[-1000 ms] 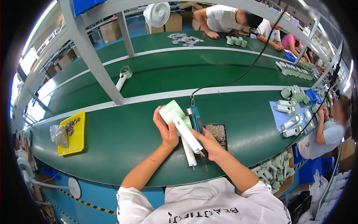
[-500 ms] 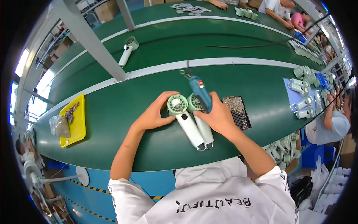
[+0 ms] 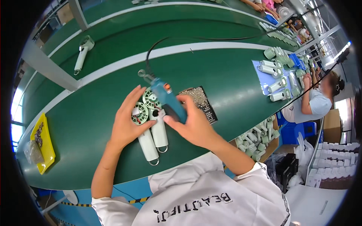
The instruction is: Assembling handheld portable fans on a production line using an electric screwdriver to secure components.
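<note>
Two handheld fans with white handles and round green heads lie side by side on the bench. My left hand (image 3: pixel 126 122) curls around the head of the left fan (image 3: pixel 148 147), its thumb by the handle and fingertips reaching up toward the right fan (image 3: pixel 159 131). In my right hand (image 3: pixel 196 126) is a blue electric screwdriver (image 3: pixel 167 98), held slantwise over the right fan's head. The right thumb and fingertips come close to that fan's upper handle. Whether the screwdriver's tip touches anything cannot be seen.
Right of the screwdriver sits a black tray (image 3: pixel 212 115) of small screws. A yellow tray (image 3: pixel 48 147) with small parts and a bag is at far left. More fans (image 3: pixel 277 84) lie on a blue sheet near a seated co-worker (image 3: pixel 320 94). The screwdriver's cable (image 3: pixel 166 37) arcs across the bench.
My view has swung to the right, so the bench shifts left in it. The right fan now sits farther up than the left one. My right hand still holds the screwdriver.
</note>
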Available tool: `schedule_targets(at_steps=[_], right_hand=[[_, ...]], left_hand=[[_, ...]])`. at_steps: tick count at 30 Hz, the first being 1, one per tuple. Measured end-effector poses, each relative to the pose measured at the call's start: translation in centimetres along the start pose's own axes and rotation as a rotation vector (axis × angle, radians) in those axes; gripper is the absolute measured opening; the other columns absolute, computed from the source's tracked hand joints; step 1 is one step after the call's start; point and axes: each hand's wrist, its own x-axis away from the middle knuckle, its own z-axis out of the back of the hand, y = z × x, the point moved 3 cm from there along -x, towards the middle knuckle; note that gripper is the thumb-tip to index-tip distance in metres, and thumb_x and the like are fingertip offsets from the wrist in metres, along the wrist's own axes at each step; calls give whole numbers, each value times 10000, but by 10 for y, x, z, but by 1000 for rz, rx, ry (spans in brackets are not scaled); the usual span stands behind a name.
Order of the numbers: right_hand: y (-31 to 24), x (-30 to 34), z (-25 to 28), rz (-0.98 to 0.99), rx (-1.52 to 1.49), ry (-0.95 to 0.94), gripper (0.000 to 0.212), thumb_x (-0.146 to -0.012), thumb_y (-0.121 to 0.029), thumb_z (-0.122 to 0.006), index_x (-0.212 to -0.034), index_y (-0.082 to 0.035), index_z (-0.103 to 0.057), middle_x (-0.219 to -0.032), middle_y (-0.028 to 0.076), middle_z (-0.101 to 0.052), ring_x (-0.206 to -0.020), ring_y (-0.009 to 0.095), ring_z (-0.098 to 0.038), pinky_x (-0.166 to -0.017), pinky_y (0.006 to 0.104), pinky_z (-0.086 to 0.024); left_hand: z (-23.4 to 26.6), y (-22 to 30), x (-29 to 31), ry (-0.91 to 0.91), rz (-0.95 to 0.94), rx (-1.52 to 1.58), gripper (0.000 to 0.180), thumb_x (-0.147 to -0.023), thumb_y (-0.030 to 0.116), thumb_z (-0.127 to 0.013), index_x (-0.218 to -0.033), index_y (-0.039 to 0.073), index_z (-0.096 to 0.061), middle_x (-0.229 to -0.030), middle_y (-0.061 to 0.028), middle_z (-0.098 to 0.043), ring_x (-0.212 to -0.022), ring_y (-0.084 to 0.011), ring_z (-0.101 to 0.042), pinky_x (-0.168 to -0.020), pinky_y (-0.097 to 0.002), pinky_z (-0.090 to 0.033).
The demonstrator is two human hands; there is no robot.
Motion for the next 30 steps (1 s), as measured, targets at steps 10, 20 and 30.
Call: schedule_targets(at_steps=[10,20,30], right_hand=[[34,-4,132,496,-857,329,439,-973,-315,-548,-1275,-67,-348,-927,245,-608,-433,127,-462,-410,264,-417],[45,-35,113,761,-917,-169,887,-741,-799,-573,-1313,-145,-394,-901,103,-542,-647,213,-556,-572,360,-454],[60,-42,109,708,-931,-125,927,-703,-866,-507,-1294,-155,-428,-891,93,-536,-609,202,-545,-562,357,-450]], left_hand=[[-33,22,-29,-31,-25,-240,642,-680,138,-826,-1280,118,-599,-1222,-125,-627,-1040,-319,-639,-891,-367,-526],[-71,40,-31,19,13,-280,652,-648,133,-841,-1254,90,-604,-1194,-117,-630,-1028,-307,-629,-866,-369,-524],[-61,51,-15,165,-171,-363,523,-627,151,-827,-1114,47,-669,-1158,-155,-620,-1182,-388,-506,-968,-458,-409]])
